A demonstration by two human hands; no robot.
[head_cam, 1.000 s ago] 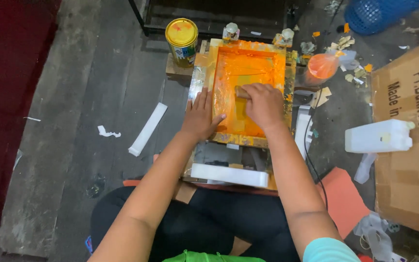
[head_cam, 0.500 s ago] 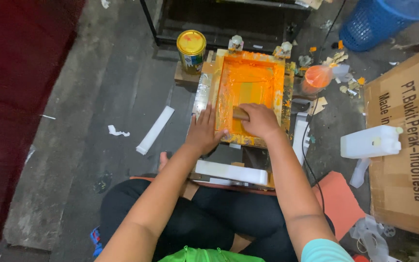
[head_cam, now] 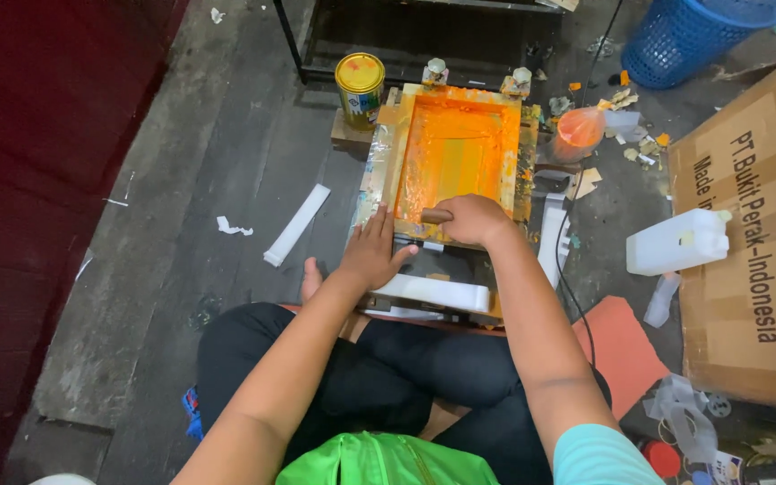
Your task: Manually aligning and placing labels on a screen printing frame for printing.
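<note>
Here, a wooden printing screen (head_cam: 456,154) lies flat on the floor before the seated person, its frame taped and its mesh flooded with bright orange ink (wet and streaky). The right hand (head_cam: 470,218) wraps its fingers around a brown squeegee handle (head_cam: 435,216) at the frame's near edge. The left hand (head_cam: 372,252), fingers spread flat, presses the near-left corner.
</note>
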